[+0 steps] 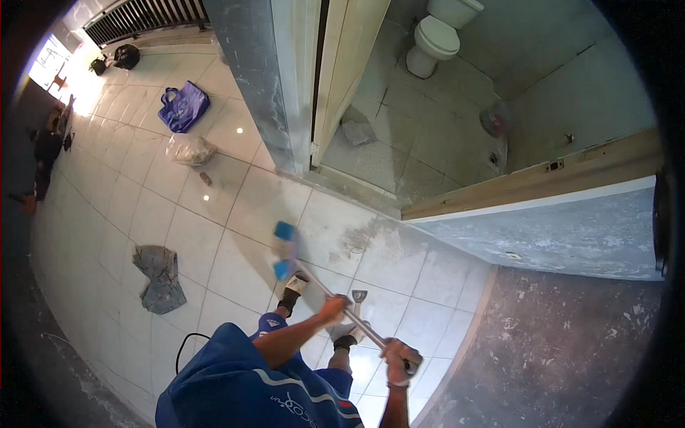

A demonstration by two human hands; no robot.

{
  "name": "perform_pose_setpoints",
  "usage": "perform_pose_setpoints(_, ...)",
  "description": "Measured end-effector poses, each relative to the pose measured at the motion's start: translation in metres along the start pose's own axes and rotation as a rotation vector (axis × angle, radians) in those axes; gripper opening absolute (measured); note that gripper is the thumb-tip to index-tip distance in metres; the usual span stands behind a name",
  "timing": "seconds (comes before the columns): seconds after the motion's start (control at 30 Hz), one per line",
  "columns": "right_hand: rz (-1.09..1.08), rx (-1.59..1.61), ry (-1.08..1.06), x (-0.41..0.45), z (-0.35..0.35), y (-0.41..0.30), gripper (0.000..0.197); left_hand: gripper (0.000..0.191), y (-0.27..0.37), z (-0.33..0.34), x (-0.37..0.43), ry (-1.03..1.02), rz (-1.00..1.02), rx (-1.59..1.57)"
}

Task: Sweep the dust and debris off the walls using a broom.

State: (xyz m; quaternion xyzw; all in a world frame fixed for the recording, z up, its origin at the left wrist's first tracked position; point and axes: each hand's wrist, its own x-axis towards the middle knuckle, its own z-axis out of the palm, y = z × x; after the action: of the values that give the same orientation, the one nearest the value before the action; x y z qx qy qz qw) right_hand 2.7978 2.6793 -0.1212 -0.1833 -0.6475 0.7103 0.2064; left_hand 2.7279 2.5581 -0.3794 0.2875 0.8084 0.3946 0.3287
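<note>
Both hands grip the long metal handle of a broom (314, 280). My left hand (335, 309) is closed round the middle of the handle, nearer the head. My right hand (400, 359) holds it by the dark end. The blue-bristled broom head (292, 247) is a little blurred, low over or on the white floor tiles, beyond one shoe. A grey, dusty smudge (356, 242) marks the tiles right of the head. A scraper (359, 296) with a flat blade lies on the floor between my feet.
A grey cloth (159, 278) lies on the tiles at left. Farther off are a clear plastic bag (190, 150), a small brown object (205, 178) and a blue bag (183, 107). An open door (350, 69) shows a toilet (434, 45). A grey wall (535, 241) stands at right.
</note>
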Motion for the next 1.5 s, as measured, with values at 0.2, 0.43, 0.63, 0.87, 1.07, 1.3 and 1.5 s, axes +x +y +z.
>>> perform_pose_setpoints(0.2,0.290,-1.057,0.096,-0.004,-0.046,-0.101,0.029,0.030,0.131,-0.009,0.032,-0.392,0.273,0.088)
perform_pose_setpoints(0.43,-0.239,-0.225,0.463,-0.037,-0.062,-0.117,0.028,0.032,0.197,-0.036,0.046,-0.407,0.439,0.127)
perform_pose_setpoints(0.63,-0.247,0.012,0.885,-0.027,-0.048,-0.035,0.013,0.021,0.172,-0.019,0.107,-0.285,0.405,0.201)
perform_pose_setpoints(0.87,-0.190,-0.110,1.133,-0.050,-0.042,-0.013,0.025,0.017,0.124,0.066,0.112,-0.336,0.525,0.171)
perform_pose_setpoints(1.07,-0.337,-0.024,1.189,-0.073,-0.040,-0.091,0.028,0.018,0.206,0.051,0.025,-0.378,0.479,-0.023)
perform_pose_setpoints(1.3,-0.320,-0.169,0.984,-0.075,-0.075,-0.077,0.024,0.021,0.213,0.007,0.040,-0.222,0.407,0.055)
perform_pose_setpoints(1.5,-0.244,-0.229,1.141,-0.041,-0.059,-0.012,0.017,0.015,0.165,0.037,0.119,-0.254,0.436,0.251)
